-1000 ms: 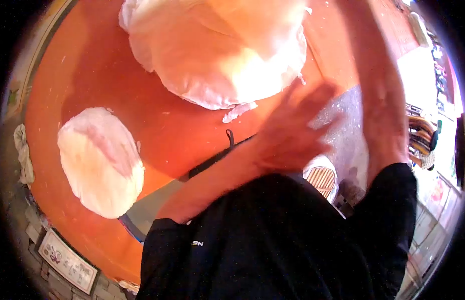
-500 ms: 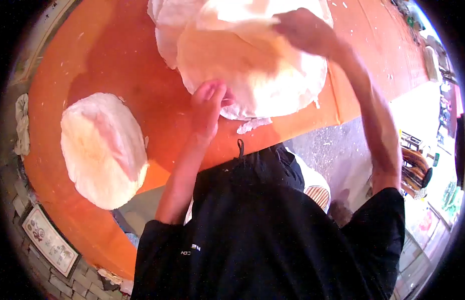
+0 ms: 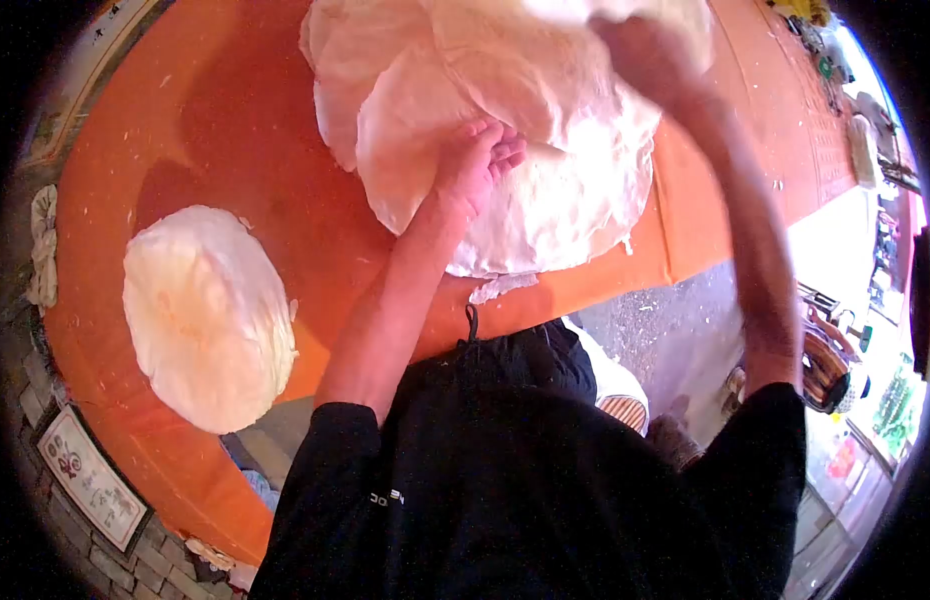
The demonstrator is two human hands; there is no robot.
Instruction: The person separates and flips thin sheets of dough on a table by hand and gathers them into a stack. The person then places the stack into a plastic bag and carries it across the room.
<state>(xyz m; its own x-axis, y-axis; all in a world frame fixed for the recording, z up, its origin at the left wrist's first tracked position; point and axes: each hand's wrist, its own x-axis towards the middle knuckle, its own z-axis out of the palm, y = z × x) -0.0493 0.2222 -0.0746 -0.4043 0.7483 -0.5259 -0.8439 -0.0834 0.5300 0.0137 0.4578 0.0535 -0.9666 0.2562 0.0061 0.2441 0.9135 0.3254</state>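
A large pile of thin, pale round sheets point(image 3: 575, 210) lies on the orange table cover point(image 3: 225, 120) at the top centre. Over the pile is my left hand point(image 3: 477, 160), its fingers curled together; whether a sheet edge is between them is hidden. My right hand point(image 3: 650, 60) is blurred at the pile's upper right, against a pale sheet, and its fingers cannot be made out. A smaller round pale stack point(image 3: 210, 320) sits to the left, away from both hands. One torn scrap point(image 3: 503, 288) lies at the pile's near edge.
The table's near edge runs in front of my body. A striped round object point(image 3: 623, 412) is below it, on the right. A framed picture point(image 3: 92, 478) stands at the lower left by brick paving. A bundled white cloth point(image 3: 43, 245) is at the far left.
My left hand has moved up and right over the large pile. My right hand has shifted slightly right, and the upper sheet now lies in folds across the pile.
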